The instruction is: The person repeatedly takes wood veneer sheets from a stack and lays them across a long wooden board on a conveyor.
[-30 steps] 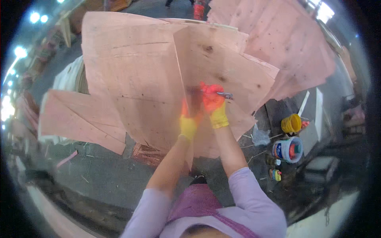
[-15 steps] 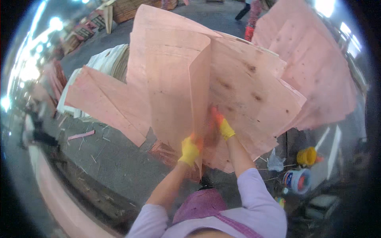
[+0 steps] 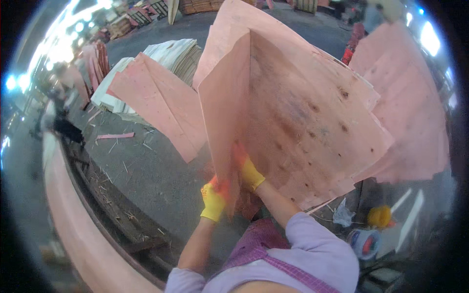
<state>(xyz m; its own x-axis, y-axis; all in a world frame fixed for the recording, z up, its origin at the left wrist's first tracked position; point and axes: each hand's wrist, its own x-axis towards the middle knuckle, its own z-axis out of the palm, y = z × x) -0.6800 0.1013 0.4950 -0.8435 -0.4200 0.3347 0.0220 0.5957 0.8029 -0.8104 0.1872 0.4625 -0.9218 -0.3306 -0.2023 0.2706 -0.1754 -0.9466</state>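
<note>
A large pinkish wood veneer sheet (image 3: 220,102) stands folded up off the pile, its near corner hanging between my hands. My left hand (image 3: 213,199), in a yellow glove with orange-red fingers, is closed on that sheet's lower left edge. On the sheet's inner side, my right hand (image 3: 250,172), gloved the same way, holds it low down; its fingertips are blurred. Beneath and to the right lies a pile of veneer sheets (image 3: 312,127) with dark knots and ragged edges.
A narrower pink veneer piece (image 3: 161,105) rests against a pale veneer stack (image 3: 178,56) at left. More pink sheets (image 3: 400,107) lie at right. A yellow container (image 3: 379,216), a bucket (image 3: 364,243) and a plastic bag (image 3: 343,215) sit at lower right. Scraps litter the floor.
The raised sheet has swung left and folded further over, baring more of the pile. My right hand has moved from the pile to the sheet; my left hand has shifted left and slightly lower.
</note>
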